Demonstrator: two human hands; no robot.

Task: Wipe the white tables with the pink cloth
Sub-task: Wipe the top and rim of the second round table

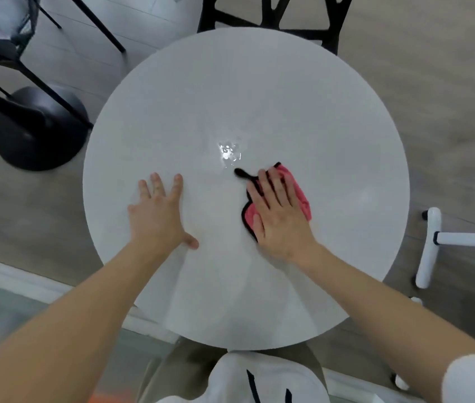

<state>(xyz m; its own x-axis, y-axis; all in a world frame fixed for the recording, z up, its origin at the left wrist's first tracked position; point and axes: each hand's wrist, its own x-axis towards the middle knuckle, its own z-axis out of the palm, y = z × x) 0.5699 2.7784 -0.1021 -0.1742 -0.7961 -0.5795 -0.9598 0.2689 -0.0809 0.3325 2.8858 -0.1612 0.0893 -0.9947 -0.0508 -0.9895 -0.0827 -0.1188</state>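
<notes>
Person is wearing a white fabric top [265, 376], showing well behind both hands. Black stroke markings [252, 385] are running down its front. A white short sleeve [474, 376] is covering the right upper arm, far back from the right hand [280, 216]. Both forearms are showing bare down to the left hand [158, 216] and the right. Tan trousers [169, 370] are showing beside the top.
</notes>
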